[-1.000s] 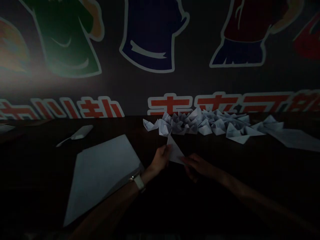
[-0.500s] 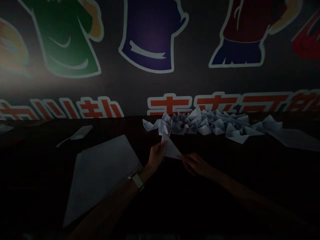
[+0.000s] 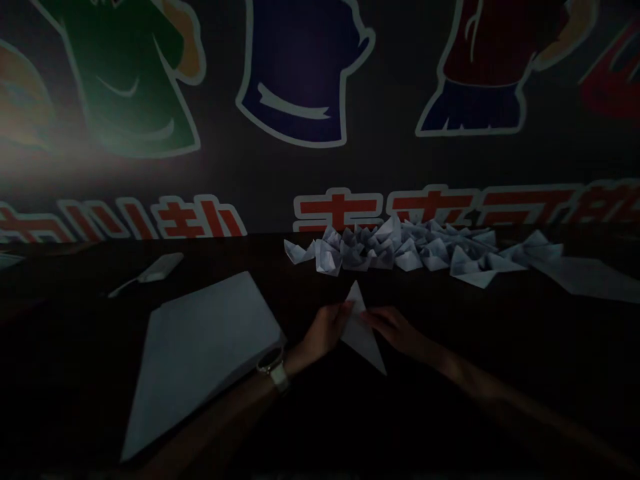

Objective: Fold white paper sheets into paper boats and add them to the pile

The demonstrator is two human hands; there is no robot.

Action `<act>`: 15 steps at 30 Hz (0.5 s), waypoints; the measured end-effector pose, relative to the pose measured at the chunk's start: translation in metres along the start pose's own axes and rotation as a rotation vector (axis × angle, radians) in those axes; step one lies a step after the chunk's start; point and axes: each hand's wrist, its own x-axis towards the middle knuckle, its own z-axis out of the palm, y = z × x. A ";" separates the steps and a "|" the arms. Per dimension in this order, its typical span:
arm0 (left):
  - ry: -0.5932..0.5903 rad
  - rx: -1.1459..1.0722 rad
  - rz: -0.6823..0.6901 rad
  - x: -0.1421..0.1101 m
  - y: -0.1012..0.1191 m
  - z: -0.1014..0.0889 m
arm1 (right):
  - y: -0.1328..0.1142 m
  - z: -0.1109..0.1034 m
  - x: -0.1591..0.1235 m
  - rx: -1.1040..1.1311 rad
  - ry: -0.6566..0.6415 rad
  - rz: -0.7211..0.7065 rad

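A folded white sheet of paper [image 3: 364, 339], triangular in outline, is held between my two hands above the dark table. My left hand [image 3: 327, 327], with a watch on the wrist, pinches its left edge. On the opposite side, the fingers of my right hand [image 3: 395, 327] close on the paper's upper right edge. One point of the paper rises above my fingers and another hangs toward the lower right. Beyond my hands lies a heap of folded paper boats [image 3: 407, 250].
A stack of white paper [image 3: 200, 353] lies to the left, partly under my left forearm. Farther left is a white utility knife-like object [image 3: 161, 267]. At the far right rests a flat white sheet [image 3: 590, 279]. Behind the table [image 3: 260, 257] stands a wall with painted figures [image 3: 300, 73].
The folded paper has turned and come nearer and to the right. My left hand has moved right and down, so both hands are closer together.
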 end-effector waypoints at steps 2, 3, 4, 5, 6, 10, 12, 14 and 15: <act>0.024 0.085 0.009 -0.002 0.003 0.001 | 0.003 0.001 -0.001 -0.044 0.111 -0.044; 0.058 0.142 0.011 -0.004 0.004 0.002 | 0.004 0.001 -0.002 -0.065 0.162 -0.064; 0.096 0.197 0.012 -0.005 0.005 0.003 | 0.004 0.000 -0.003 -0.090 0.192 -0.087; 0.128 0.238 0.013 -0.007 0.006 0.003 | 0.004 0.000 -0.003 -0.122 0.199 -0.114; 0.144 0.257 0.019 -0.008 0.008 0.004 | 0.003 -0.001 -0.004 -0.162 0.187 -0.147; 0.069 0.042 0.085 -0.012 0.016 0.006 | -0.006 -0.007 -0.003 -0.356 0.084 -0.280; -0.012 -0.150 0.078 -0.012 0.019 0.006 | -0.010 -0.010 -0.003 -0.424 0.038 -0.321; -0.097 -0.311 0.052 -0.011 0.021 0.006 | -0.013 -0.012 -0.004 -0.451 -0.016 -0.338; -0.129 -0.364 0.033 -0.011 0.021 0.006 | -0.015 -0.013 -0.005 -0.443 -0.041 -0.345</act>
